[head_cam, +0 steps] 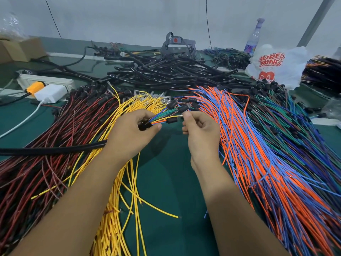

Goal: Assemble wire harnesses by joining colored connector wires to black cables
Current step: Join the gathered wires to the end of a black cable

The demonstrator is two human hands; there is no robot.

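Mid-counter point(166, 182), left hand point(129, 132) grips a black cable point(55, 150) end with several coloured wires point(158, 120) already in; right hand point(201, 132) pinches a yellow wire's point(170, 118) tip; harness judged partly assembled, large loose piles unused.

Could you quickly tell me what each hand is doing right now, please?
Left hand: grips the black cable with colored wires coming out.
Right hand: pinches a wire tip.
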